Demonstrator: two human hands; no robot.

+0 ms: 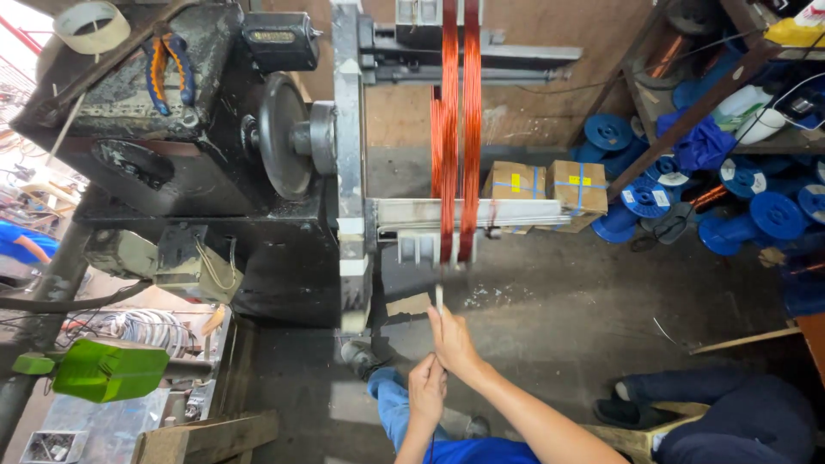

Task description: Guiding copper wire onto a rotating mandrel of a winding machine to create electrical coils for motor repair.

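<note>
From the head view, we see our right hand pinching a thin strip and lifting it toward the copper wire loops on the winding frame, straight ahead. Our left hand grips the strip's lower end, nearer to us. We should keep it tight and slide it under the loops slowly.

The thin strip above the right hand is blurred. Copper coils run off the frame's top edge. The seated person at lower right is cut off.
</note>
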